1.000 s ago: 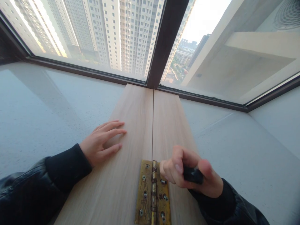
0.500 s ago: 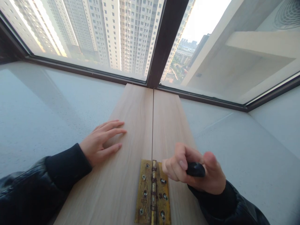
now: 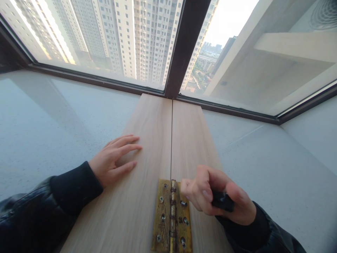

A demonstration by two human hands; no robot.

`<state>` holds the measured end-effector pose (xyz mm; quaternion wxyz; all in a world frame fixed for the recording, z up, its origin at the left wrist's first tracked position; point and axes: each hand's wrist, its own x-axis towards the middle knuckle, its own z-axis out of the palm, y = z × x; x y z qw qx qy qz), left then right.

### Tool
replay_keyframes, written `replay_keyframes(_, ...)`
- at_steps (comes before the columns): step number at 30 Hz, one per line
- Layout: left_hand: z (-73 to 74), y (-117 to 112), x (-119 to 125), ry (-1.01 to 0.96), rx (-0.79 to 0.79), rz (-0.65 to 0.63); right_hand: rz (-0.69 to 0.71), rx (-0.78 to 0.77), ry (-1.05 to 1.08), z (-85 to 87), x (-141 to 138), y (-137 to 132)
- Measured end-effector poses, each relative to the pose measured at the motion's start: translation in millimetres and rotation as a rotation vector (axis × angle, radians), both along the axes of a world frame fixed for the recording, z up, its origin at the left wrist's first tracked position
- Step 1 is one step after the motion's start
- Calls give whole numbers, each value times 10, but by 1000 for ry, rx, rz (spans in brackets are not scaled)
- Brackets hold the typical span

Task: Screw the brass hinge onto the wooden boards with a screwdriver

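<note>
Gripping one black plastic-looking handle [image 3: 223, 201], the right hand [image 3: 219, 180] flanks one brass hinge [image 3: 172, 219], bottom centre, across two pale wooden boards [image 3: 154, 133]; left hand [image 3: 112, 159] rests spread, dark-framed window [image 3: 183, 42] above.

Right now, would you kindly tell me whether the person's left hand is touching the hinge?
No, the left hand rests on the left board, apart from the hinge.

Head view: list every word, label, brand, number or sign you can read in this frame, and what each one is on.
None: no readable text on the brass-coloured hinge, the left board, the right board or the window frame.
The black object is partly covered by the right hand; any marking there cannot be told.
</note>
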<state>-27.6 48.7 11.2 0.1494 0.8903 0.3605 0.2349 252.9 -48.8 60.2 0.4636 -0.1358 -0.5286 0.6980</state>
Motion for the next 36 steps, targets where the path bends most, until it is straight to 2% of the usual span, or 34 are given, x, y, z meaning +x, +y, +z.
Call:
replay_keyframes(8, 6, -5, 6, -6, 7, 6, -1, 89, -2, -52, 111, 96)
replay_keyframes(15, -7, -2, 1, -17, 6, 2, -12, -11, 74, -39, 14, 37)
replay_keyframes(22, -8, -1, 1, -6, 8, 4, -86, 63, -23, -60, 166, 109)
replay_keyframes(26, -11, 1, -4, -8, 10, -5, -48, 95, 4, -49, 124, 97)
replay_keyframes(31, -15, 3, -6, -12, 4, -6, -28, 32, 80, -21, 1, 21)
replay_keyframes(36, -20, 6, -5, -20, 7, -9, -48, -13, 63, -9, 47, 19)
